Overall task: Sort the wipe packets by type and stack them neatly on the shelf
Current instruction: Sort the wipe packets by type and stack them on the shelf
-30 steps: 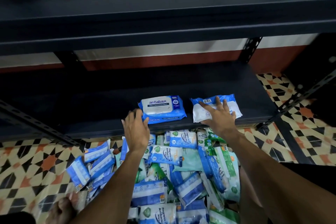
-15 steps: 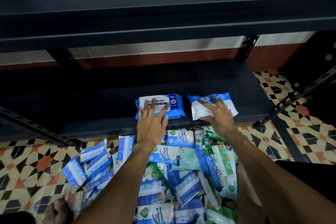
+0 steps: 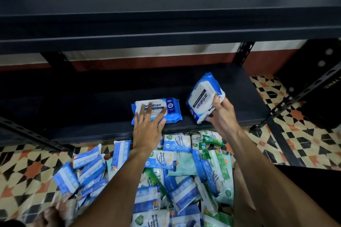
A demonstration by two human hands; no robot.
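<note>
A blue and white antabax wipe packet (image 3: 170, 106) lies flat near the front edge of the dark lower shelf (image 3: 92, 108). My left hand (image 3: 148, 125) rests on it with straight, spread fingers. My right hand (image 3: 222, 114) grips a second antabax packet (image 3: 202, 97), raised off the shelf and tilted on its side with the label facing me. A heap of blue, white and green wipe packets (image 3: 177, 167) lies on the floor under my forearms.
A dark upper shelf (image 3: 166, 24) hangs over the lower one. Black slotted uprights stand at the left (image 3: 27, 131) and right (image 3: 287, 105). A loose row of blue packets (image 3: 83, 169) lies to the left on the patterned tiled floor (image 3: 304, 143).
My right hand has picked the right packet up off the shelf and turned it over, label now showing. My left hand stays pressed on the left packet.
</note>
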